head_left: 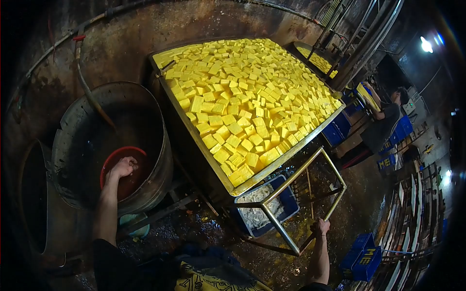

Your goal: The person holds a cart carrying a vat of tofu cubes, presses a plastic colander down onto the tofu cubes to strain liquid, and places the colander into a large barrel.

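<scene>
My left hand [124, 166] is over a red basin [108, 165] inside a large round metal barrel [162, 145]. Its fingers are curled closed, and what they hold, if anything, is hidden. On the other side, my right hand [321, 227] is wrapped round a bar of a rectangular metal frame [282, 232], which is tilted near the corner of a wide vat. Yellow blocks [242, 97] fill that vat [213, 170] in a thick layer. Partly behind the frame, a blue crate [291, 206] on the floor holds pale, shredded-looking pieces [255, 213].
A hose [90, 94] hangs into the barrel. Another person [381, 126] stands at right, holding a yellow-topped tray [367, 95]. Blue crates [361, 257] stand on the wet floor at lower right, near stacked slats [405, 218]. A second vessel [318, 60] with yellow contents is behind.
</scene>
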Available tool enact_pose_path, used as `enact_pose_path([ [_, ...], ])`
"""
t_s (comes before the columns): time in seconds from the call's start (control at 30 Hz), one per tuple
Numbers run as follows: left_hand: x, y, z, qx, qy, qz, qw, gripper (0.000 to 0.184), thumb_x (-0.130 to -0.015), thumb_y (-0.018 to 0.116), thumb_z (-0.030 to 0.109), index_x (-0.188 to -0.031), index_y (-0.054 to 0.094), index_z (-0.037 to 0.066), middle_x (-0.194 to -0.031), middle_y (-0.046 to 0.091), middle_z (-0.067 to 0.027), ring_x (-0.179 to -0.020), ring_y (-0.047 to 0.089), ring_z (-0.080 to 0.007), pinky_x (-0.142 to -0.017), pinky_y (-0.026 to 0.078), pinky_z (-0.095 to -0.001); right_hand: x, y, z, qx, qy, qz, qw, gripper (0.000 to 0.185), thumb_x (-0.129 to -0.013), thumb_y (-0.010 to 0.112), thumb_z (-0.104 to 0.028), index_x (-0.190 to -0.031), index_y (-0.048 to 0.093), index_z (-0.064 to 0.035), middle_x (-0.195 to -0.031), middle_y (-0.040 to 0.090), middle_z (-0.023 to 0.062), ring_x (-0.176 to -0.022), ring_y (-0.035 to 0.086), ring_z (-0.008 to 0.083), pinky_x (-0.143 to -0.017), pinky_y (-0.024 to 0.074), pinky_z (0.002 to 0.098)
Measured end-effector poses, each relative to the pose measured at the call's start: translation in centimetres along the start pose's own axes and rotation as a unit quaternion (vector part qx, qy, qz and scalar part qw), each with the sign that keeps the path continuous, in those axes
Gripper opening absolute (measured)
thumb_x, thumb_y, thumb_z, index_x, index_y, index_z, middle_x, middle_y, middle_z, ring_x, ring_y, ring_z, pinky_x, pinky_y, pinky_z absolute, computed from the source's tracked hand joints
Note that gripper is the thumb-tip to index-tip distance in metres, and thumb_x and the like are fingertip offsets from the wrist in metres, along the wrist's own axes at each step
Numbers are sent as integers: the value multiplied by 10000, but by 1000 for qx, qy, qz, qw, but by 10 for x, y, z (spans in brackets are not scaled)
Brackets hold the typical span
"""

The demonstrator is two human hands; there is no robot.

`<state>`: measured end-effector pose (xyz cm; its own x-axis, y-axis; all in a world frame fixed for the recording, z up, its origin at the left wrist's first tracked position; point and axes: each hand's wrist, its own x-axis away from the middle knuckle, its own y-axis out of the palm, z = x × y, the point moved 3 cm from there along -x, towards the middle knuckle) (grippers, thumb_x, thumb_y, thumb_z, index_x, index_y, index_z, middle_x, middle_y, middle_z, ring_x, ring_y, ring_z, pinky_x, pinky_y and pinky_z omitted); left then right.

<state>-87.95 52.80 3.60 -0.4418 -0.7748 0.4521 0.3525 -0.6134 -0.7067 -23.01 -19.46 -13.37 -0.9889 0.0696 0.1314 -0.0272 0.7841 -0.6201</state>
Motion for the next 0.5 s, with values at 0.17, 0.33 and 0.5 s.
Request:
enact_pose_path([
  [0.17, 5, -2, 7, -17, -2, 1, 1000, 288, -813, 604, 86, -1075, 547, -17, -908, 646, -102, -639, 607, -150, -645, 475, -317, -8, 0, 10, -10, -14, -7, 1000, 156, -806, 552, -103, -818, 408, -44, -566, 507, 115, -428, 542, 252, -358, 465, 384],
  [0.33, 3, 0, 4, 6, -1, -1, 1000, 291, -802, 580, 53, -1080, 542, -22, -915, 647, -103, -648, 607, -152, -648, 475, -314, -2, 0, 0, 24, -32, 5, 999, 168, -811, 566, -106, -795, 411, -44, -539, 489, 99, -405, 513, 238, -342, 436, 376],
  [0.5, 6, -1, 8, -1, -7, 0, 1000, 284, -804, 580, 55, -1073, 541, -27, -907, 645, -101, -655, 603, -147, -644, 474, -310, 30, -3, -34, -5, 5, 12, 1000, 175, -807, 580, -110, -783, 421, -42, -534, 479, 79, -402, 493, 216, -346, 425, 373],
])
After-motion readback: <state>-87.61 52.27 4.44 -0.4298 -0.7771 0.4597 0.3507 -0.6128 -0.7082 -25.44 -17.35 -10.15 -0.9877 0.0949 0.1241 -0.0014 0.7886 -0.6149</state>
